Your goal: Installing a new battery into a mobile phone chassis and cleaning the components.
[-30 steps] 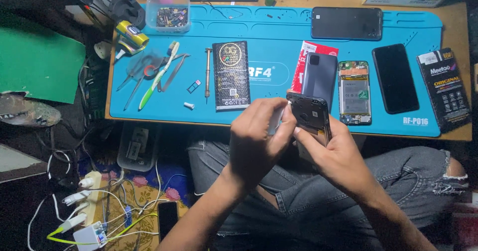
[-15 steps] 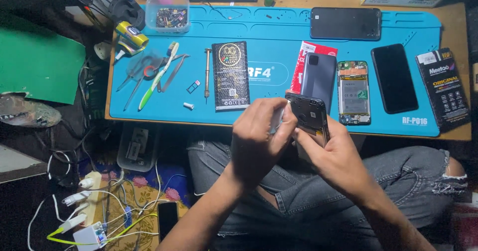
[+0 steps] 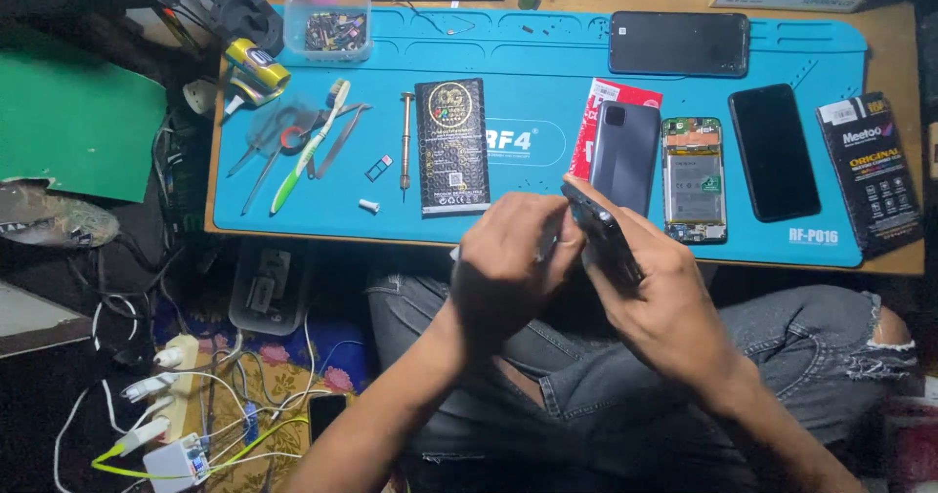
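Your right hand (image 3: 674, 298) is closed around a dark phone (image 3: 601, 231), tilted on edge above your lap at the near rim of the blue mat (image 3: 547, 73), while your left hand (image 3: 508, 268) curls against its left edge, fingers bent; what they pinch, you cannot tell. Just beyond lie a grey back cover (image 3: 625, 156), an opened phone (image 3: 694, 180) and a black battery box (image 3: 451, 146).

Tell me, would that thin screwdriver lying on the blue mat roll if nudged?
Probably: the screwdriver has a slim round shaft and lies flat on the blue mat. It looks stiff and light. The rubbery-looking mat may slow any roll.
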